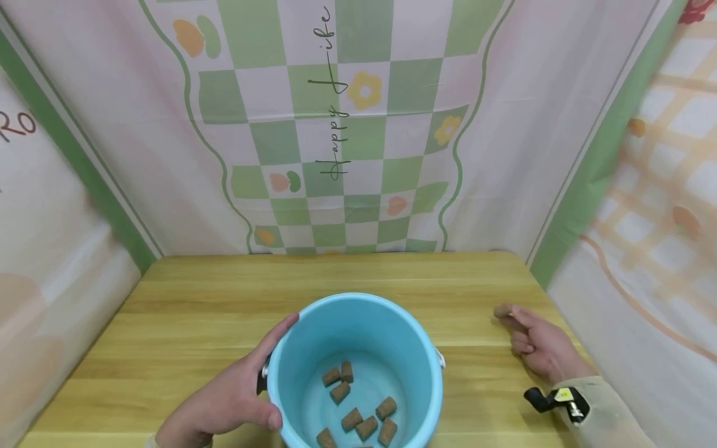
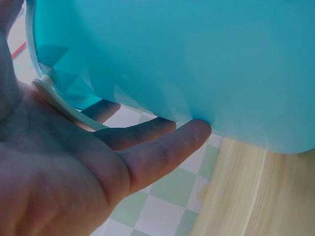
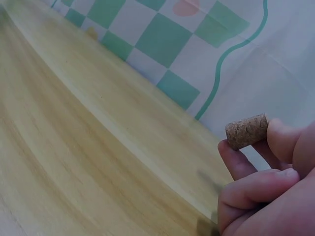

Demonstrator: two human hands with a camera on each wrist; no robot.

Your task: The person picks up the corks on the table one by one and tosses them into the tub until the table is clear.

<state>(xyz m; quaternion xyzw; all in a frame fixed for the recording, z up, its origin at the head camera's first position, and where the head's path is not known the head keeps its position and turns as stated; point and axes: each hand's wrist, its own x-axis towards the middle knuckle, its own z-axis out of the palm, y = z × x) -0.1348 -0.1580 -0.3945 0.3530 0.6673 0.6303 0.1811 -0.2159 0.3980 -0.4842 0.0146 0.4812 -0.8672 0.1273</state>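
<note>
A light blue bucket [image 1: 358, 300] stands at the front middle of the table, its mouth facing up at me. Several short brown corks [image 1: 351, 419] lie scattered on its floor. My left hand [image 1: 235, 392] holds the bucket's left side, thumb near the rim and fingers spread along the outer wall. In the left wrist view, the fingers [image 2: 162, 155] rest against that wall beside the white handle [image 2: 61, 102]. Off to the right, my right hand [image 1: 540, 345] pinches one cork [image 3: 247, 131] between thumb and fingertips, raised over the table, with the other fingers folded in.
The wooden table [image 1: 224, 298] ends at a green-and-white checked cloth [image 1: 358, 137] behind. Fabric walls [image 1: 661, 205] close in both sides, the right one near my right hand. A black strap [image 1: 560, 401] sits on my right wrist.
</note>
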